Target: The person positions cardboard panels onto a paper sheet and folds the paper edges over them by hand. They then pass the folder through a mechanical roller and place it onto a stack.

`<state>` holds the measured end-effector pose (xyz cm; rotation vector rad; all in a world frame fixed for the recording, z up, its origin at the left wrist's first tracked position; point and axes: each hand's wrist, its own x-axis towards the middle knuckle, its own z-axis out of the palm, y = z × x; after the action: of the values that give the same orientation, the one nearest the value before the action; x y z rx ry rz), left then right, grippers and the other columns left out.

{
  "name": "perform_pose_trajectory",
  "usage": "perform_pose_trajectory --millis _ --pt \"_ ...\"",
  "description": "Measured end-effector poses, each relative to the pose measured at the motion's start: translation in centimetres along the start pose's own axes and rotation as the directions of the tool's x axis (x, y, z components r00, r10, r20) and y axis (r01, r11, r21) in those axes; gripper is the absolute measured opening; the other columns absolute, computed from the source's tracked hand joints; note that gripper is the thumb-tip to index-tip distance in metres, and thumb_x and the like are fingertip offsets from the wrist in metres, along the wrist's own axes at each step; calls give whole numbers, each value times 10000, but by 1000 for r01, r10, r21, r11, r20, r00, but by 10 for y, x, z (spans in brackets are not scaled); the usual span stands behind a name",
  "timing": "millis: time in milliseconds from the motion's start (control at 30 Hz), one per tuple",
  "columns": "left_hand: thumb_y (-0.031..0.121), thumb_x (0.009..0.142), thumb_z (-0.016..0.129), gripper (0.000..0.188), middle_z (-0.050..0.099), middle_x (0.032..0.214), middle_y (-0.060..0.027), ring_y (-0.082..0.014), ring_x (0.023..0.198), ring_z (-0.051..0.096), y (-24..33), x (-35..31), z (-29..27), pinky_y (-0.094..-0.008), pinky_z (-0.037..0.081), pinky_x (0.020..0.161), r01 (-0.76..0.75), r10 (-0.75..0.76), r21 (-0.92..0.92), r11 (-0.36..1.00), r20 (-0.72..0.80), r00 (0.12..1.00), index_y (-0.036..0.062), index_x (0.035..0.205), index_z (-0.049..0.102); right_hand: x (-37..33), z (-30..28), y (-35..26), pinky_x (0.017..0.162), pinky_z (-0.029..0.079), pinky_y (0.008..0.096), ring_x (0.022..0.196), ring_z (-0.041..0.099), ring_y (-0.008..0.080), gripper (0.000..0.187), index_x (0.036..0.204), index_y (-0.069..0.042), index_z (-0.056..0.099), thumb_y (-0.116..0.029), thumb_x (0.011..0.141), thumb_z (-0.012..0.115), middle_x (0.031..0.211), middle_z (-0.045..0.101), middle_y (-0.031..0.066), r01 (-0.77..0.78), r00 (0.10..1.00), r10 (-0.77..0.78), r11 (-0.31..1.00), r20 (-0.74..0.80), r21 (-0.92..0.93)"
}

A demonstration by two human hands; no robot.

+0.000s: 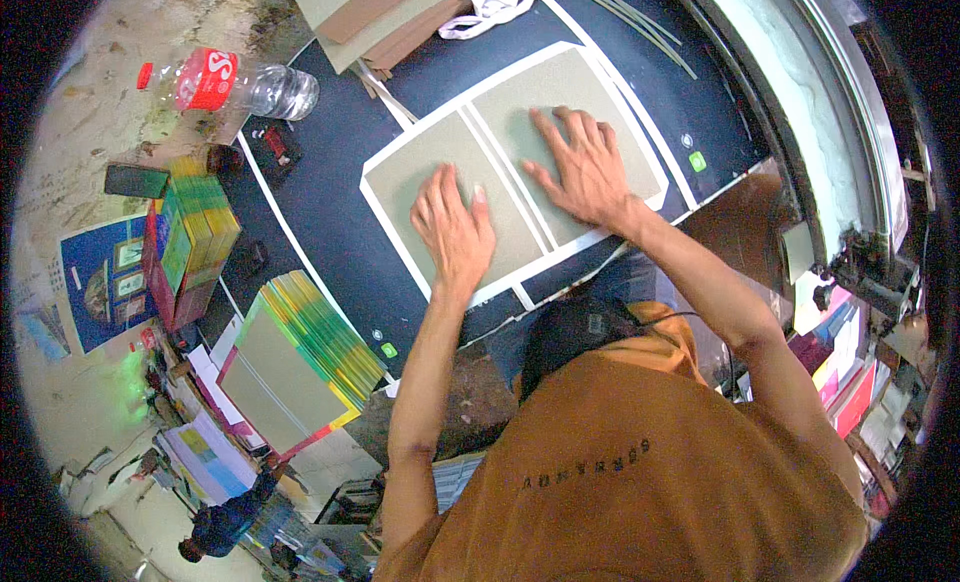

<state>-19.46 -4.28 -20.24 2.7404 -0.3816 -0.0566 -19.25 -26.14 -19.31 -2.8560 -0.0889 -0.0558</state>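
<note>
A book cover blank lies flat on the dark blue tabletop point(350, 272) in front of me. It has a left grey board point(440, 142) and a right grey board point(525, 92), with a narrow spine strip point(508, 182) between them. A white border with cut corners runs around the boards. My left hand point(450, 227) rests on the left board, palm down, its fingers close together and the thumb apart. On the right board lies my right hand point(580, 167), its fingers spread. Neither hand holds anything.
A stack of grey-brown boards point(390, 22) stands at the back, beside a white cloth point(490, 7). Thin strips point(640, 27) lie far right. Leftward are a plastic bottle point(265, 90), a book stack point(205, 222) and a nearer stack point(300, 352). Another person point(225, 522) is at lower left.
</note>
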Motion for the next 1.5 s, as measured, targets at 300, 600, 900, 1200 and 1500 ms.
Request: perform_pose_trajectory --millis 300,600,900,1200,1500 --pt "312 1040 441 619 267 1658 -141 -369 1537 207 -22 43 15 -617 147 1216 -211 215 118 970 -22 976 28 1574 308 56 40 -3 1238 223 502 1515 291 264 577 1550 -138 392 -392 1034 428 1620 364 70 293 952 -299 952 -64 -85" --pt "382 993 521 692 283 1660 -105 -344 1545 198 -13 41 18 -663 61 1204 -284 281 115 952 38 959 56 1572 328 55 40 -3 1225 244 510 1505 312 277 582 1552 -137 391 -364 1019 450 1623 361 66 320 943 -326 943 -71 -91" --pt "373 987 528 688 256 1671 -92 -338 1550 175 -9 42 17 -679 33 1194 -275 271 96 957 55 961 79 1575 325 56 37 -1 1211 277 493 1480 359 270 559 1527 -125 428 -369 1024 453 1589 418 74 320 939 -331 941 -94 -113" --pt "374 892 651 535 654 1241 -194 -360 1143 634 -34 132 -34 -456 470 1047 -126 116 -292 948 -51 992 33 1305 635 166 -30 11 1038 470 514 1321 509 353 668 1406 -161 539 -331 809 784 1372 582 145 374 848 -384 922 366 100" --pt "374 681 760 600 564 1253 -210 -389 1234 539 -4 166 -23 -526 476 1019 -240 210 72 968 284 936 43 1164 632 221 -8 9 780 587 455 917 734 300 488 1058 -151 733 -368 654 899 993 761 83 578 655 -392 810 645 -95"
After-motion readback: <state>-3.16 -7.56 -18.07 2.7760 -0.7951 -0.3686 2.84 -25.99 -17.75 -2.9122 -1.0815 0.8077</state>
